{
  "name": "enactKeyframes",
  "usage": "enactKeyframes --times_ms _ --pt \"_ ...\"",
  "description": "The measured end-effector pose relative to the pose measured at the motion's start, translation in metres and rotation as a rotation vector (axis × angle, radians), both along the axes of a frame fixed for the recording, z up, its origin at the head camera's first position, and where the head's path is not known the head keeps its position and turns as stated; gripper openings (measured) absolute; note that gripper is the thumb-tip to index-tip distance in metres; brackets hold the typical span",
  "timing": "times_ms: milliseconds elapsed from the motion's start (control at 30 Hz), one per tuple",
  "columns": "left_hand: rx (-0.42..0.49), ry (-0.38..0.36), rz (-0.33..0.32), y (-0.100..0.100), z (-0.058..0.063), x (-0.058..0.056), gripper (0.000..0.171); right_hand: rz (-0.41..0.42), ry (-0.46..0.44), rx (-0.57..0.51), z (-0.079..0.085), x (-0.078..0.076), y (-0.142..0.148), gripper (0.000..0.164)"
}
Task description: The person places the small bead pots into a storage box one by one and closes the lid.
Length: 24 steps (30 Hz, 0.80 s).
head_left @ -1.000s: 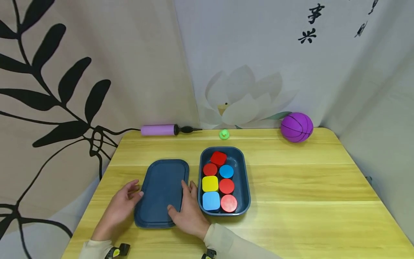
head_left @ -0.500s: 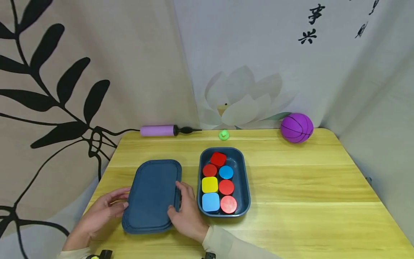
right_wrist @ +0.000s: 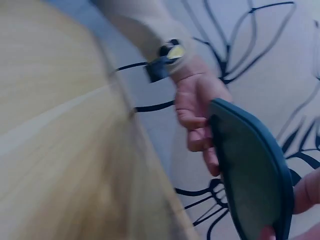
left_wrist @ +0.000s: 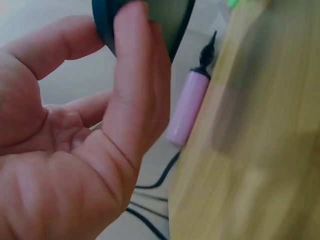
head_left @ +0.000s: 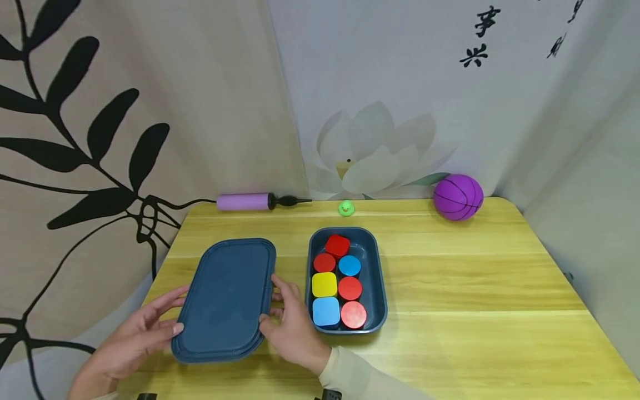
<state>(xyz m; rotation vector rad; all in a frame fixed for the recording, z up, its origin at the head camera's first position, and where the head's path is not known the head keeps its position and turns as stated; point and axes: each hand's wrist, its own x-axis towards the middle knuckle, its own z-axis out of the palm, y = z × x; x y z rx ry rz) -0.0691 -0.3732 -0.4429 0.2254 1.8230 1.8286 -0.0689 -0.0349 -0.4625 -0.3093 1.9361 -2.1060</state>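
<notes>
A dark blue rectangular lid (head_left: 227,303) with rounded corners is held above the table, left of a matching box. My left hand (head_left: 132,341) holds its left edge, thumb above and fingers below, as the right wrist view also shows on the lid (right_wrist: 250,165). At the opposite edge, my right hand (head_left: 295,328) pinches the lid between thumb and fingers. The blue box (head_left: 369,266) stands just right of that hand. Inside it lie several round and square pieces, among them a yellow square (head_left: 324,284), a light blue square (head_left: 326,311) and a red square (head_left: 338,245).
Along the back edge of the wooden table (head_left: 475,300) lie a purple hand pump (head_left: 243,201), a small green duck-faced toy (head_left: 346,208) and a purple ball (head_left: 458,197). A printed curtain (head_left: 215,100) hangs behind the table.
Both hands have taken hold of the lid. It has moved left, risen off the table and tilted slightly. My left hand has shifted left and down in the view; the box stays put.
</notes>
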Motion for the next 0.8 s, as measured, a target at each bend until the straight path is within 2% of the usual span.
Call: enactKeyframes --times_ms 133,267,433,667,800 --pt "0.054 0.037 0.011 0.01 0.004 -0.003 0.068 0.006 -0.051 -0.1 0.011 -0.007 0.012 0.077" --pt "0.109 0.069 0.008 0.025 0.006 -0.009 0.067 -0.015 -0.075 -0.113 0.02 -0.015 0.029 0.078" --pt "0.219 0.105 -0.01 0.046 0.007 -0.018 0.066 -0.043 -0.085 -0.139 0.027 -0.027 0.049 0.074" --pt "0.25 0.125 0.018 0.078 0.009 -0.03 0.063 -0.128 -0.09 -0.149 0.035 -0.044 0.077 0.072" --pt "0.269 0.107 -0.017 0.099 0.008 -0.036 0.065 -0.189 -0.076 -0.133 0.037 -0.057 0.098 0.067"
